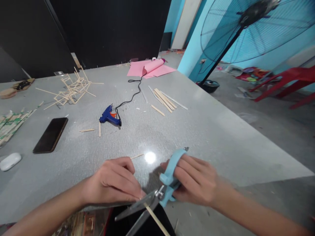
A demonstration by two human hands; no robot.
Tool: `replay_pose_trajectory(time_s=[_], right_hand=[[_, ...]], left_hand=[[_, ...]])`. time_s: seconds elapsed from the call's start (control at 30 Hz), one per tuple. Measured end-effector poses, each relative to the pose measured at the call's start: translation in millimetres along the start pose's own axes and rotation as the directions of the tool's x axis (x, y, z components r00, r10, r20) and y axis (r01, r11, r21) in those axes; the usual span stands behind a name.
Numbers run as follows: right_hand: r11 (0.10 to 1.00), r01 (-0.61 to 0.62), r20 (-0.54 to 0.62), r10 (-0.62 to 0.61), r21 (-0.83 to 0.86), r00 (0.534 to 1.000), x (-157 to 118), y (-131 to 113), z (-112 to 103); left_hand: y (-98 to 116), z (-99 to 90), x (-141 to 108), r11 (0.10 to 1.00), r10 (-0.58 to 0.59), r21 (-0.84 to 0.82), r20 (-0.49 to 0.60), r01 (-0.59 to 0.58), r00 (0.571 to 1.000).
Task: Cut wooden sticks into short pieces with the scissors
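Observation:
My left hand (118, 180) pinches one end of a thin wooden stick (156, 219) at the table's front edge. The rest of the stick slants down to the right, past the edge. My right hand (197, 177) is wrapped round the light-blue handles of the scissors (169, 177). Their blades are spread and point down to the left, with the stick between them close to my left fingertips. Just beyond my left hand, a short stick piece (137, 156) lies on the grey table (209, 131).
A blue glue gun (109, 116) with a black cord, a phone (51, 135), a white case (10, 161), a stick structure (72, 90), loose sticks (164, 100) and pink paper (151, 68) lie on the table. A fan (248, 16) stands beyond its right edge.

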State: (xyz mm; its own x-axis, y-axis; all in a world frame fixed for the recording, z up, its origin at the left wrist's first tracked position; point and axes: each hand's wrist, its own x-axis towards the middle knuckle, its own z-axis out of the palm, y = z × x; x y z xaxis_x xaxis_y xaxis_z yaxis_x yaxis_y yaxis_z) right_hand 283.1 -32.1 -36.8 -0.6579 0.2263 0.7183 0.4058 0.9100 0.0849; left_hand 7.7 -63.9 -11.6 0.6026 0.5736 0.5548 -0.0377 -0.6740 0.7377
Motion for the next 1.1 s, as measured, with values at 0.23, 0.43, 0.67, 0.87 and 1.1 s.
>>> replay_pose_trajectory(time_s=[0.23, 0.43, 0.67, 0.87, 1.1], right_hand=[[0.998, 0.048, 0.012, -0.048, -0.041, 0.999, -3, 1, -1], [0.996, 0.054, 0.003, -0.054, -0.073, 0.999, -4, 1, -6], [0.985, 0.086, -0.051, -0.094, -0.150, 0.994, 4, 2, -5], [0.967, 0.155, -0.032, -0.165, -0.204, 0.986, 8, 6, -7], [0.954, 0.207, 0.009, -0.210, -0.215, 0.978, 7, 9, -12]], left_hand=[[1, -2.1, 2, 0.999, -0.024, -0.021, 0.030, 0.025, 0.999], [-2, 0.7, 0, 1.000, -0.019, -0.012, -0.011, 0.018, 1.000], [-1, -0.5, 1, 0.999, 0.001, 0.033, -0.002, -0.001, 1.000], [2, -1.3, 2, 1.000, -0.024, -0.005, 0.085, 0.025, 0.996], [2, -0.7, 2, 0.998, -0.054, -0.013, 0.132, 0.057, 0.990]])
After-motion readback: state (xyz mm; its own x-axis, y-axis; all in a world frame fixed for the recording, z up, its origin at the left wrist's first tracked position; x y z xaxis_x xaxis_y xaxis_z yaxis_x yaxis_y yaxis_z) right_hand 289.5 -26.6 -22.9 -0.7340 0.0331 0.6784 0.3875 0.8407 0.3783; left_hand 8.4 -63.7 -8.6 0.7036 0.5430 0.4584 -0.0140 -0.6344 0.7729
